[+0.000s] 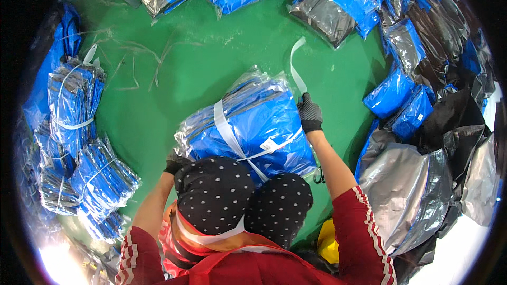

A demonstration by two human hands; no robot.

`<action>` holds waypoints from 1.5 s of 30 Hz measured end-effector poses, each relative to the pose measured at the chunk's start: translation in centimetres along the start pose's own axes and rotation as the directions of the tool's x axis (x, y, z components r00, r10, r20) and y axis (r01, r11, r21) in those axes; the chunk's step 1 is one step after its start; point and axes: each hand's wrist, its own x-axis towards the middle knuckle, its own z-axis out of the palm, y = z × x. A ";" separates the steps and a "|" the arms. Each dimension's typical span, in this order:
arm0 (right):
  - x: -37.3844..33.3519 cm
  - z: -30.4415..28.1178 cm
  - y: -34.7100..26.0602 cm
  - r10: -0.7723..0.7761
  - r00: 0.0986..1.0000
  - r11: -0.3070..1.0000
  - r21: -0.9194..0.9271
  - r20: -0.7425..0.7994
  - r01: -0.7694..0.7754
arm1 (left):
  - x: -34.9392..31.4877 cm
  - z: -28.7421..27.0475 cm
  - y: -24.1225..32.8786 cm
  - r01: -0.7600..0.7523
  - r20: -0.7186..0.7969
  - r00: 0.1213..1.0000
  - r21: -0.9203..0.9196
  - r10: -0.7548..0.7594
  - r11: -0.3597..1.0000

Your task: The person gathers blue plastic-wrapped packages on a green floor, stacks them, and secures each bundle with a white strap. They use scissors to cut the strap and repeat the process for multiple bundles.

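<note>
In front of my knees lies a bundle of blue sheets in clear plastic packets (266, 113). A white strap (227, 129) crosses it, and a second run of strap meets it near the front. My right hand (310, 115), in a dark knit glove, is closed at the bundle's right side. From its fingers a loose end of white strap (298, 68) rises and curls away. At the bundle's near left end is my left hand (177, 162), also gloved; its fingers are mostly hidden behind the bundle and my knee.
Strapped blue packet bundles (76, 97) are stacked on the left. Silver-and-blue packets (330, 13) line the far side. A heap of large silver and black sheets (412, 190) sits at the right. My dotted knees (214, 192) border the green floor (185, 53). Something yellow (328, 240) lies near my right arm.
</note>
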 end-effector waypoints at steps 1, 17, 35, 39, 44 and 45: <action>-0.9 0.2 0.6 -0.029 0.999 0.999 0.023 0.021 0.029 | -0.3 -0.9 0.1 0.277 0.246 0.946 -0.274 -0.211 0.921; 6.7 5.6 0.1 -0.097 0.970 0.994 0.074 0.221 0.083 | -1.2 -2.2 3.9 0.538 0.028 0.768 -0.571 -0.640 0.620; 5.6 9.4 2.8 -0.142 0.972 0.978 0.178 0.188 0.109 | -1.1 -0.9 2.2 0.575 0.078 0.750 -0.567 -0.657 0.590; 5.7 11.7 4.3 -0.183 0.979 0.934 0.327 0.089 0.145 | -1.4 0.5 1.6 0.520 0.025 0.782 -0.577 -0.623 0.629; 5.4 14.9 6.6 -0.127 0.987 0.833 0.551 0.095 0.054 | -1.7 2.7 1.5 0.439 -0.048 0.818 -0.592 -0.574 0.676; 5.2 15.3 7.1 -0.110 0.988 0.834 0.551 0.105 0.035 | -1.6 3.1 1.4 0.421 -0.064 0.824 -0.596 -0.562 0.684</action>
